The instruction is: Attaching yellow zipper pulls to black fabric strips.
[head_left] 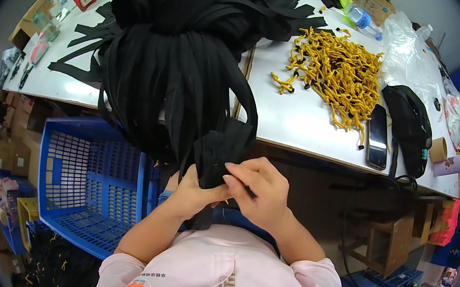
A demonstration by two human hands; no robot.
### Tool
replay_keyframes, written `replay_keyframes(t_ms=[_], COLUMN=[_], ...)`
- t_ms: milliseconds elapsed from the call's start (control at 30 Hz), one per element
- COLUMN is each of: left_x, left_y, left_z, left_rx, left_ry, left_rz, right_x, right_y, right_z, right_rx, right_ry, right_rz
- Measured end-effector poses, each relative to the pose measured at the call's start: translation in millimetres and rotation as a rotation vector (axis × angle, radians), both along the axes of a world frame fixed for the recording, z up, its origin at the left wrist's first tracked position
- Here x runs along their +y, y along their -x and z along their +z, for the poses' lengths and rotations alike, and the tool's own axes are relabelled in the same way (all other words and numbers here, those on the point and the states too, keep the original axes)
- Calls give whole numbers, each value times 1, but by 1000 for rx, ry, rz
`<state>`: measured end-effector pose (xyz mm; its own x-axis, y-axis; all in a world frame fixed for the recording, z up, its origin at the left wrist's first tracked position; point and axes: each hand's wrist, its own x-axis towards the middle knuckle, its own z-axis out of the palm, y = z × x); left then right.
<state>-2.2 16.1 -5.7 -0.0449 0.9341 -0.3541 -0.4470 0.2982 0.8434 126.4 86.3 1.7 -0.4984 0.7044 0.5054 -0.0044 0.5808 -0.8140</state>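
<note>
A large bundle of long black fabric strips (158,71) is heaped on the white table and hangs over its front edge toward me. Close to my body, my left hand (197,197) is closed round the lower ends of some strips, its thumb on top. My right hand (261,193) is beside it, fingers bent in a pinch at the edge of the strips, close to the left thumb. Something small and dark shows between those fingers, but I cannot make out what it is. A bit of yellow peeks out below the left thumb.
On the white table (302,118) lie a pile of yellow knotted cords (341,77), a phone (378,136), a black pouch (409,131) and a plastic bottle (365,22). A blue plastic crate (91,178) stands below the table on the left. Cardboard boxes (393,244) sit under the right side.
</note>
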Motion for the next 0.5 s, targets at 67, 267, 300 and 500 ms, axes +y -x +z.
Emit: replay_keyframes(t_ms=[67, 267, 300, 500], left_x=[0, -1, -3, -1], left_y=[1, -3, -1, -12], left_z=[-1, 1, -7, -6], left_rx=[-13, -105, -99, 214], left_ry=[3, -96, -132, -176], left_rz=[4, 174, 175, 287], right_x=[0, -3, 0, 5], right_y=[0, -10, -12, -4], right_z=[-5, 0, 0, -9], right_rx=[71, 306, 196, 89], right_ry=[-297, 800, 748, 103], right_rz=[-47, 252, 295, 141])
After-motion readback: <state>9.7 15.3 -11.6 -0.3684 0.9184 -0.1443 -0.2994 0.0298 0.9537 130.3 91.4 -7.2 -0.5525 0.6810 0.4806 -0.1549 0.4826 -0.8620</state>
